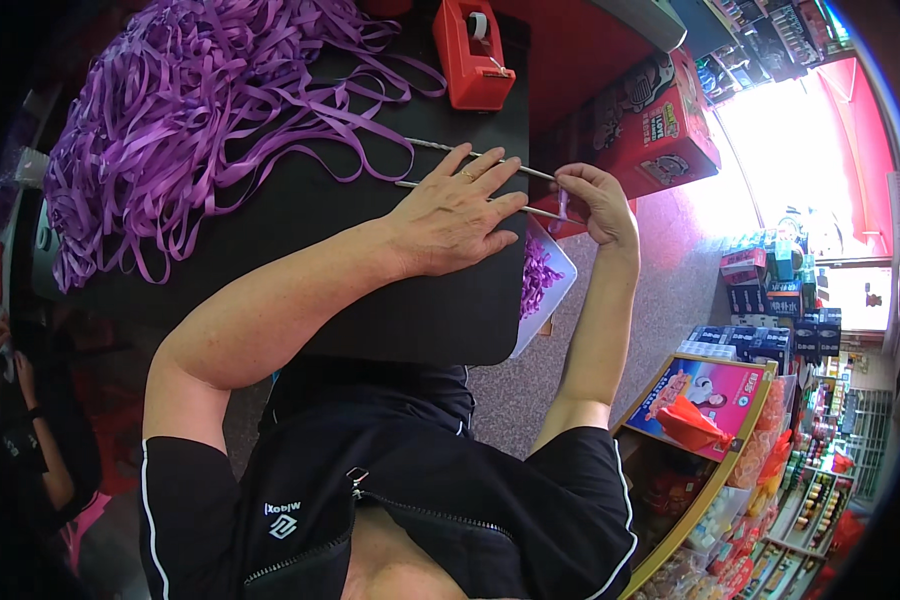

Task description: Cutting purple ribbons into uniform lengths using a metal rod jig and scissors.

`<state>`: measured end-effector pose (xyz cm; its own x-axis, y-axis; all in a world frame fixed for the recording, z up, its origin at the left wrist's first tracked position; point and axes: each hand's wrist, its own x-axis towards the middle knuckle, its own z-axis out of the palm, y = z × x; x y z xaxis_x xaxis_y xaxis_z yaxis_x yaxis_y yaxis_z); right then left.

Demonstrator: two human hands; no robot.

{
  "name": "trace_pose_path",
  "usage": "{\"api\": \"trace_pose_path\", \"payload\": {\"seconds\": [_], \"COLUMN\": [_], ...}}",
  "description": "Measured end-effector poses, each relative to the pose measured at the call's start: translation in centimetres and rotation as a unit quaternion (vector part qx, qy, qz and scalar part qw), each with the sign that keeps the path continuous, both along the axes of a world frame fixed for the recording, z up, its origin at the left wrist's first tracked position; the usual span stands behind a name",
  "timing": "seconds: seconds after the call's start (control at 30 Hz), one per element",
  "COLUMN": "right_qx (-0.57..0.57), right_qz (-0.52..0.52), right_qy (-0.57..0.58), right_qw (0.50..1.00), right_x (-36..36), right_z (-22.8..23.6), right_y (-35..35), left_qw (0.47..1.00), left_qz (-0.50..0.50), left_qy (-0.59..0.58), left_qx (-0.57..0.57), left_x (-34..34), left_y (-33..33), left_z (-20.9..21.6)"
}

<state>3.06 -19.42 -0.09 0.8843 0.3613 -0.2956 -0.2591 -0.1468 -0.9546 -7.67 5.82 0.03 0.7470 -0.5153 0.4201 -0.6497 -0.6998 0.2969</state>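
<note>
My left hand (455,215) lies palm down with fingers spread, over two thin metal rods (537,173) near the right edge of the black table (450,320). The rods' far ends stick out past the table edge. There my right hand (604,208) pinches a short purple ribbon piece (563,204) by the rod ends; whether it is looped round them I cannot tell. A large tangled heap of purple ribbon (200,110) covers the table's far left, with loose loops reaching toward my left hand.
A red tape dispenser (475,65) stands at the table's far right. Below the right edge, a white bin (555,300) holds cut purple pieces. Farther right are a red box (635,125), a wooden-edged display case (755,420) and stocked shelves. Another person's arm (48,445) shows at far left.
</note>
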Motion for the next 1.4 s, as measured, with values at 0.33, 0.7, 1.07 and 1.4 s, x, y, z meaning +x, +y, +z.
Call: {"api": "trace_pose_path", "payload": {"seconds": [0.33,0.7,1.07,1.4], "right_qx": [-0.029,-0.011,-0.013,0.147], "right_qz": [-0.102,0.012,-0.001,-0.074], "right_qy": [0.014,0.020,-0.070,-0.002], "right_qw": [0.994,1.000,0.997,0.986], "right_x": [-3.9,-3.9,-1.2,-2.2], "right_z": [0.4,-0.6,0.5,-1.8], "right_y": [-0.9,-2.2,-0.6,-2.1], "left_qw": [1.000,1.000,1.000,1.000], "left_qz": [0.003,0.002,0.004,0.002], "left_qy": [0.002,0.008,0.012,0.012], "left_qx": [-0.002,0.001,0.000,-0.002], "left_x": [-0.1,0.0,-0.1,0.0], "left_y": [0.2,0.2,0.3,0.1], "left_z": [-0.2,0.0,0.0,-0.2]}}
